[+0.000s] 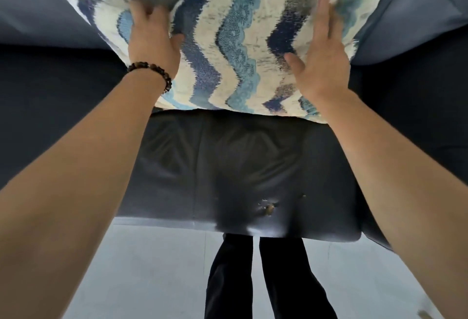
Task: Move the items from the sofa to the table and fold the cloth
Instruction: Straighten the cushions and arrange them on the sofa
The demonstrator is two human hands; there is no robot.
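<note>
Left hand [149, 40] digs curled fingers into the zigzag cushion [228, 47] leaning on the sofa [228, 161] back, right hand [321, 65] pressed flat and straight-fingered — soft, light, probably best squeezed from both sides.

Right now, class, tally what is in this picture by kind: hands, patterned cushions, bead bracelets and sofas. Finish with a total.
hands: 2, the left hand and the right hand
patterned cushion: 1
bead bracelet: 1
sofa: 1
total: 5
</note>
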